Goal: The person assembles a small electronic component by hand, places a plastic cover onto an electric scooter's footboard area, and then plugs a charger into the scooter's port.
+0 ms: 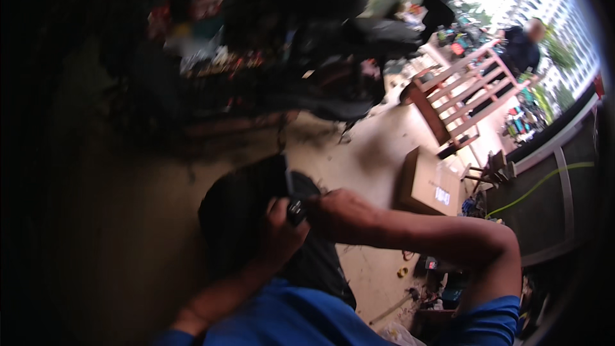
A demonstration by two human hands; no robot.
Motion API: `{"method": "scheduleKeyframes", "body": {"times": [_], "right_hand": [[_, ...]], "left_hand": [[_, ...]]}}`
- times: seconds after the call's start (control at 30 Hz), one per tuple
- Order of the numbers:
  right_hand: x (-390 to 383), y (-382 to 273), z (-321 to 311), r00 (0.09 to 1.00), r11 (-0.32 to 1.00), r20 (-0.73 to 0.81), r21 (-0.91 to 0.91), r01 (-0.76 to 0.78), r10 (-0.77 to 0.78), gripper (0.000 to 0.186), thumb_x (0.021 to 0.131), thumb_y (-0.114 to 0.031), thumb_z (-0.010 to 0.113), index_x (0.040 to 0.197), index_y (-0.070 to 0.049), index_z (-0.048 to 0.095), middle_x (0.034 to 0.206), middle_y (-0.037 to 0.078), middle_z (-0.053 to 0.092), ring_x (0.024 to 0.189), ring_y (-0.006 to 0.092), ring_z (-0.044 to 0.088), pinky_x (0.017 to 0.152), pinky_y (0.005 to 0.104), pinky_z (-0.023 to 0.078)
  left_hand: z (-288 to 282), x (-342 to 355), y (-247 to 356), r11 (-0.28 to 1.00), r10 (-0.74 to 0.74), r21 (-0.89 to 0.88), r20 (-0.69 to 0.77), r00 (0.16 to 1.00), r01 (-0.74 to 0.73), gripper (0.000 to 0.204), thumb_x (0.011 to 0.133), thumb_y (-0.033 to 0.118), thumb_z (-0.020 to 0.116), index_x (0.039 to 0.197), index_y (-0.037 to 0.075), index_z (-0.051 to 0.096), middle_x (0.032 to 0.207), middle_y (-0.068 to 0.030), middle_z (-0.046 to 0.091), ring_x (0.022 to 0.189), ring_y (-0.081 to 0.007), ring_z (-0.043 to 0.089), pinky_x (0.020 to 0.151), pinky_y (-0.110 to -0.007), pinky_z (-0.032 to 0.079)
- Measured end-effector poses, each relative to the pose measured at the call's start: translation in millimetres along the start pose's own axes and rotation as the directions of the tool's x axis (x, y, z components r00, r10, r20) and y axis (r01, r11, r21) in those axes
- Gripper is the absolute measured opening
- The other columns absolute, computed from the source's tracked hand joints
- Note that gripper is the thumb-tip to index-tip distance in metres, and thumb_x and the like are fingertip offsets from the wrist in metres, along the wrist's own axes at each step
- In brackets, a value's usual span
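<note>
Blue shirt (288, 314) below, two hands close together

Small black round-ended thing (296, 213) sits over dark cloth (234, 211) at the lap, the left hand (285, 232) clamped on it; a thin grey strip (287, 176) rises just beyond. Right hand (343, 210) lies just beside it (blur hides whether it grips anything). Farther out, a cardboard box (426, 182) stands on the floor (359, 160), near a slatted wooden frame (458, 102); a person (522, 50) is behind that.
</note>
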State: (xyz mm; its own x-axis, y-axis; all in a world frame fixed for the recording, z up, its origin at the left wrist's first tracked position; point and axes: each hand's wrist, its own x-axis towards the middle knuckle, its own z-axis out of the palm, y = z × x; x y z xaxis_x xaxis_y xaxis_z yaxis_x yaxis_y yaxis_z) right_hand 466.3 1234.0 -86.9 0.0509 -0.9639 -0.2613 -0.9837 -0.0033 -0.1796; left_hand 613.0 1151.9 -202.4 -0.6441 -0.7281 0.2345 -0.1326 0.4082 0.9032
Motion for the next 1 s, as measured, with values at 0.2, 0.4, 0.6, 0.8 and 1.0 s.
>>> {"method": "scheduleKeyframes", "body": {"times": [0.2,0.4,0.6,0.8,1.0], "right_hand": [[-9,-2,-2,0.991,0.990,-0.010,-0.028,0.136,-0.136,0.014,0.092,-0.008,0.064,0.103,0.001,0.064,0.082,0.018,0.065,0.068,0.0364,0.069,0.057,0.0459,0.055],[0,0,-4,0.984,0.986,0.076,-0.044,0.163,-0.159,0.027,0.093,-0.007,0.063,0.118,0.003,0.064,0.082,0.018,0.064,0.069,0.0356,0.069,0.058,0.0454,0.056],[18,6,-5,0.974,0.980,0.121,-0.018,0.197,-0.193,0.025,0.096,-0.008,0.062,0.117,0.005,0.063,0.081,0.017,0.063,0.069,0.0329,0.070,0.058,0.0426,0.057],[21,21,4,0.951,0.952,0.081,-0.050,0.303,-0.299,0.018,0.095,-0.009,0.064,0.108,0.004,0.063,0.079,0.014,0.063,0.067,0.0318,0.070,0.056,0.0418,0.057],[30,14,6,0.996,0.979,0.080,0.204,0.024,-0.041,0.007,0.092,-0.013,0.066,0.095,-0.006,0.065,0.081,0.013,0.066,0.066,0.0314,0.069,0.058,0.0431,0.056]], "left_hand": [[6,-8,-11,0.996,0.048,-0.071,-0.028,0.998,-0.050,0.037,0.073,0.014,0.083,0.101,0.000,0.063,0.095,-0.0191,0.064,0.085,-0.0404,0.067,0.074,-0.046,0.056],[4,-9,-18,0.997,0.082,0.001,-0.005,0.997,-0.082,0.037,0.074,0.016,0.083,0.102,0.002,0.064,0.097,-0.0207,0.064,0.083,-0.0415,0.067,0.070,-0.048,0.057],[4,-5,-24,0.999,0.033,-0.012,-0.054,0.998,-0.034,0.031,0.076,0.018,0.083,0.097,0.002,0.065,0.092,-0.0198,0.064,0.078,-0.0394,0.066,0.066,-0.046,0.056],[10,-3,-33,1.000,0.003,-0.010,0.015,1.000,-0.003,0.043,0.078,0.025,0.083,0.109,0.000,0.065,0.102,-0.0229,0.063,0.079,-0.0436,0.067,0.065,-0.049,0.058],[11,0,-33,0.999,-0.025,-0.046,-0.059,0.998,0.023,0.032,0.078,0.015,0.083,0.100,0.002,0.064,0.090,-0.0200,0.061,0.075,-0.0411,0.065,0.065,-0.046,0.055]]}}
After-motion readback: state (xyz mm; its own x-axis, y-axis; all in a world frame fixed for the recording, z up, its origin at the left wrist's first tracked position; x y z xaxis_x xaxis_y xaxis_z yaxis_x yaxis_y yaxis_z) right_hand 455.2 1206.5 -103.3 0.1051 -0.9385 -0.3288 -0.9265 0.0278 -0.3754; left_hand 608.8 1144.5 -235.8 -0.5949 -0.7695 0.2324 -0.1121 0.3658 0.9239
